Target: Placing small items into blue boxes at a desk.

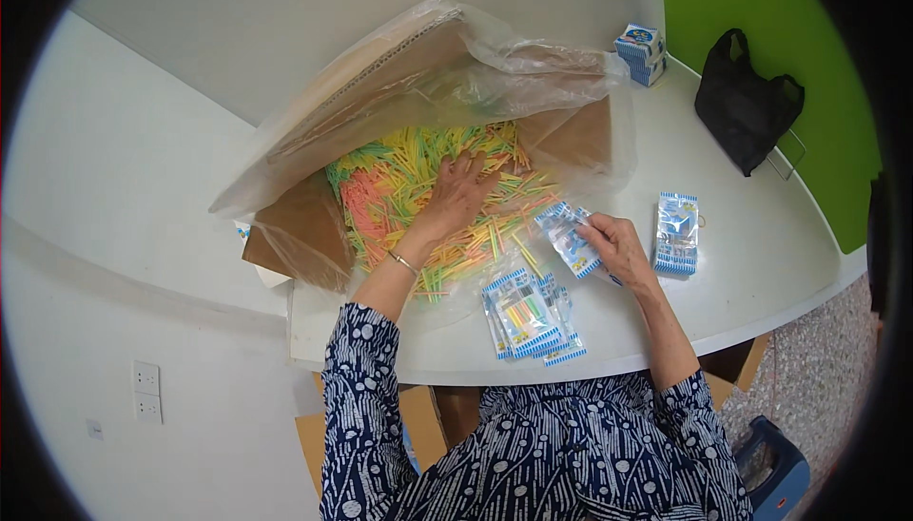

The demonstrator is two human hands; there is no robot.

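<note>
My left hand (460, 194) lies on a heap of thin pastel sticks (409, 164), its fingers spread among yellow, green and pink ones. The sticks fill a cardboard box (380, 74) lined with clear plastic. In my right hand (616, 247) are small blue-and-white packets (569, 236), pinched between thumb and fingers just right of the box. Below them lies an overlapping pile of similar packets (518, 312); the top one shows coloured sticks through its clear window. Whether the packets in my right hand contain sticks I cannot tell.
A neat stack of packets (676, 234) sits right of my right hand. Small blue-and-white boxes (640, 53) stand at the back of the white table (751, 264), near a black bag (747, 103). Open cardboard (423, 426) shows under the table's front edge.
</note>
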